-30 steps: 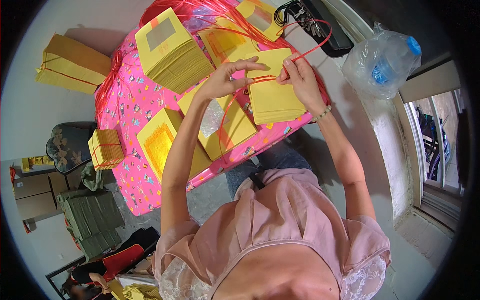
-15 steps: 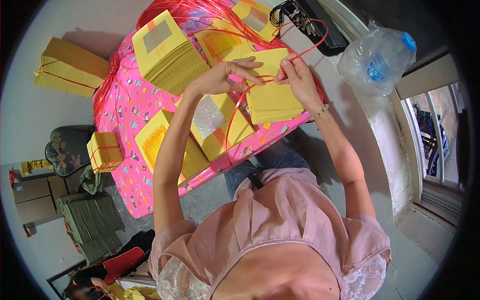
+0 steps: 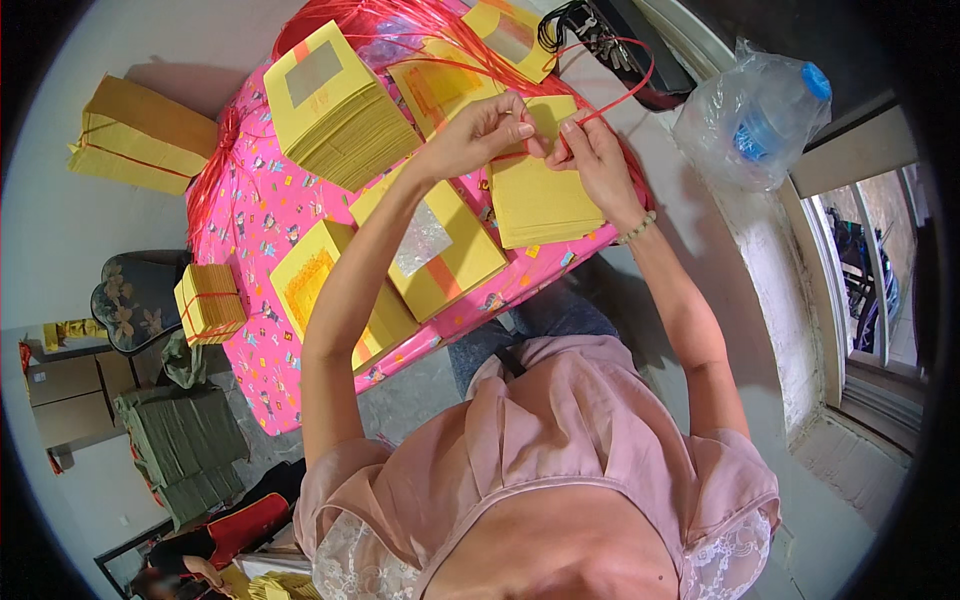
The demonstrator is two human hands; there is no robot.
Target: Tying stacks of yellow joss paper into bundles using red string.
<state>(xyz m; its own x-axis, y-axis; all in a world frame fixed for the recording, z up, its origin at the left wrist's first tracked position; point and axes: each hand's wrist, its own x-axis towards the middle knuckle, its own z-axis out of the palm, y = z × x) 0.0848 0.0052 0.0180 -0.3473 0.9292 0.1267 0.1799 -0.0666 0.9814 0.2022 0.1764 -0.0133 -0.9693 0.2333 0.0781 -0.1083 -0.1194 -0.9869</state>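
Both hands working red string (image 3: 610, 100) above yellow paper stack (image 3: 540, 195) lying on pink patterned surface (image 3: 270, 215). Left hand (image 3: 475, 135) fingers pinching string together; right hand (image 3: 595, 150) fingers likewise closed on it, hands nearly touching. Judgement: knotting stage. Doing it well: keeping string taut while looping, centring knot over stack, pressing sheets square so bundle is not skewing. Loose red string pile (image 3: 390, 20) lying behind; taller yellow stack (image 3: 335, 105) sitting beside.
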